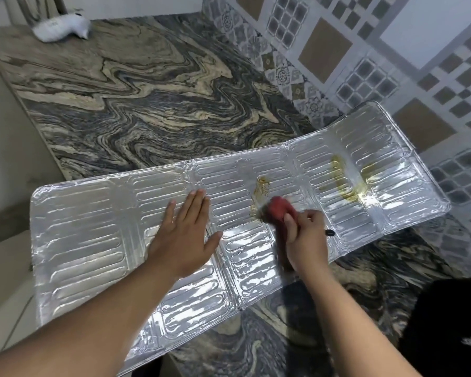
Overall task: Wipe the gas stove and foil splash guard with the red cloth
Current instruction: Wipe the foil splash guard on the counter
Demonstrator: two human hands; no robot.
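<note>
The foil splash guard (87, 240) lies flat across the marble counter, its ribbed silver panels unfolded. My left hand (186, 235) presses on it near the middle with straight fingers. My right hand (306, 238) grips the bunched red cloth (278, 209) against the foil, just below a brownish-yellow stain (263, 187). A larger yellow greasy smear (346, 180) marks the right panel. The cloth looks blurred. The gas stove is only a black shape (446, 322) at the lower right.
The swirled marble counter (147, 104) stretches behind the guard. A white crumpled bag or cloth (61, 28) lies at its far left corner. Patterned wall tiles (365, 63) rise at the right. The counter's left edge drops off beside the foil.
</note>
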